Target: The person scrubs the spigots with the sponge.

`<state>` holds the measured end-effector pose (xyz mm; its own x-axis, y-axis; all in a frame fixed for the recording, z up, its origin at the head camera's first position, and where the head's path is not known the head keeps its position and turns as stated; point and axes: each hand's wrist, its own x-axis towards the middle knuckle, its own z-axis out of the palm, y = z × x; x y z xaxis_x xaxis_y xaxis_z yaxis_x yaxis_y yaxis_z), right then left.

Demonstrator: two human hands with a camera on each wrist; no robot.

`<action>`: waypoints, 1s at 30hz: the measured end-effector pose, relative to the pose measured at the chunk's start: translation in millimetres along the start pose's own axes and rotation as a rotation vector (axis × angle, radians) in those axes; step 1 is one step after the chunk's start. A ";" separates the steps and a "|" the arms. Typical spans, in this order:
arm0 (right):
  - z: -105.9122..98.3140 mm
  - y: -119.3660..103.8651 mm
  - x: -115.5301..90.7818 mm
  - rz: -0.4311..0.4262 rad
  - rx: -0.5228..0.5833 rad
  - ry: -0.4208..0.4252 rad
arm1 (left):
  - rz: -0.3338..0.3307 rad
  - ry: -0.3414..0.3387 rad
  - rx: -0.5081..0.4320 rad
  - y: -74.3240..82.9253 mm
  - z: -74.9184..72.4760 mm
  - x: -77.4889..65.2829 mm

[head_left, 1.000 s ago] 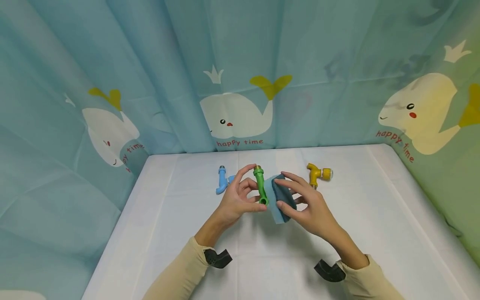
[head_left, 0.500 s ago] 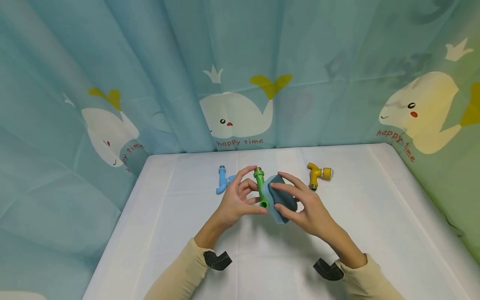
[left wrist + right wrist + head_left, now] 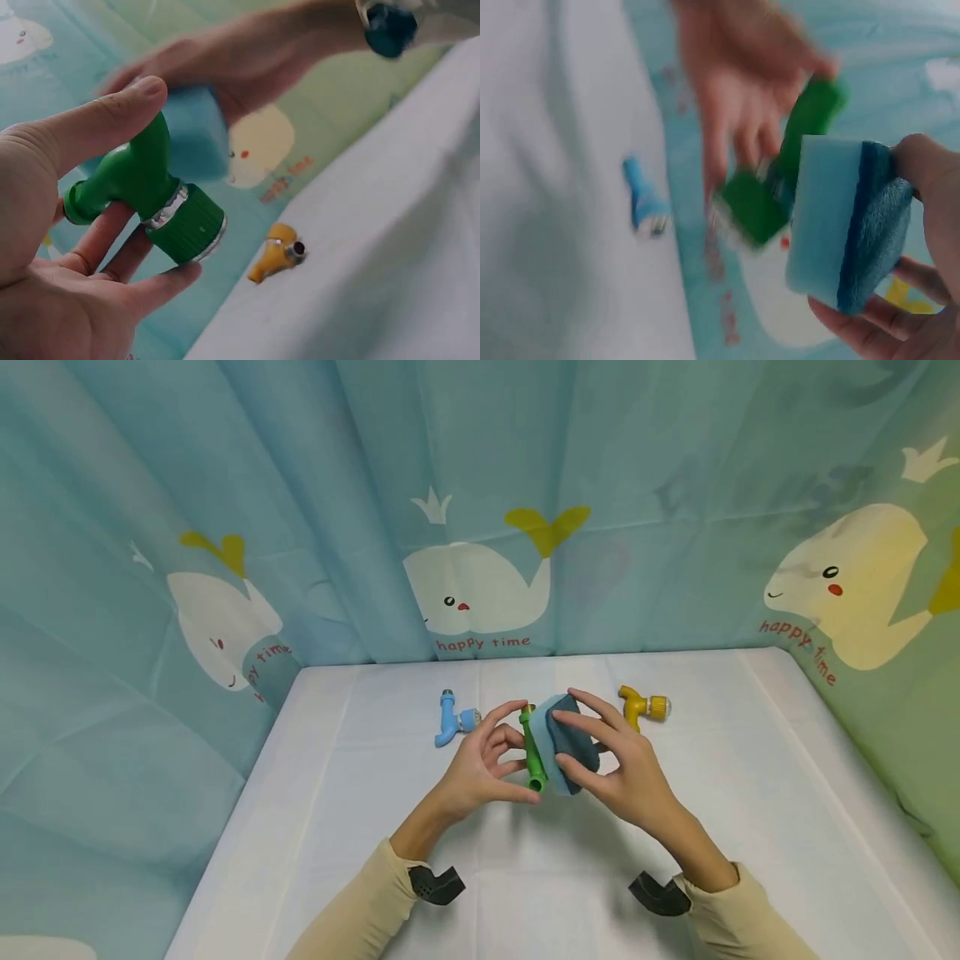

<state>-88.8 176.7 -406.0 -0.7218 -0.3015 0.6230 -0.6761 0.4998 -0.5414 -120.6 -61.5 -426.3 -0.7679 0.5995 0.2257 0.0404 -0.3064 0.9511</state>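
Observation:
A green faucet [image 3: 135, 169] with a ribbed knob is held between the thumb and fingers of my left hand [image 3: 483, 768], above the table. My right hand [image 3: 622, 764] grips a two-layer sponge [image 3: 576, 743], light blue on one face and dark blue on the other. The light face lies against the green faucet's side in the head view, covering part of it. In the right wrist view the sponge [image 3: 836, 225] overlaps the blurred green faucet [image 3: 754, 206].
A blue faucet [image 3: 447, 718] lies on the white-covered table [image 3: 360, 810] behind my left hand. To the right, behind my right hand, lies a yellow faucet [image 3: 643, 706]. A whale-print curtain [image 3: 480, 460] hangs at the back and sides.
Both hands have shifted slightly right, and the green faucet has moved right and a little down. The sponge pressed and bent against it half a second ago; now it stands straighter and higher.

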 end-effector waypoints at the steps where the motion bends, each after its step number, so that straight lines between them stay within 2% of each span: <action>1: 0.4 -0.9 0.6 -0.006 0.002 0.001 | 0.003 -0.002 0.004 0.3 0.5 -0.2; 7: 1.4 4.0 -1.0 0.031 -0.076 0.002 | 0.007 0.010 0.019 1.0 0.5 -2.7; 10: 2.0 5.2 -0.2 0.029 -0.030 0.025 | 0.004 0.001 0.073 0.8 0.5 -2.6; 13: 1.9 5.5 3.4 0.020 0.014 -0.003 | -0.001 -0.014 0.117 1.4 1.4 -2.3; 16: -1.2 9.2 5.7 0.061 -0.014 -0.027 | -0.014 -0.023 0.119 0.5 1.6 -3.6; 22: -7.1 10.6 9.0 0.132 0.072 -0.066 | 0.004 -0.056 0.115 -1.4 0.6 -5.3; 25: -7.8 11.9 11.1 0.147 0.039 -0.096 | 0.010 -0.072 0.089 1.0 -0.1 -4.2; 30: -7.1 9.1 10.8 0.160 0.084 -0.069 | 0.031 -0.081 0.095 3.5 -4.0 -3.7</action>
<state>-101.6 183.7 -400.2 -0.8274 -0.2804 0.4866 -0.5600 0.4774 -0.6771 -120.2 -67.7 -424.6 -0.7114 0.6498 0.2677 0.1267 -0.2560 0.9583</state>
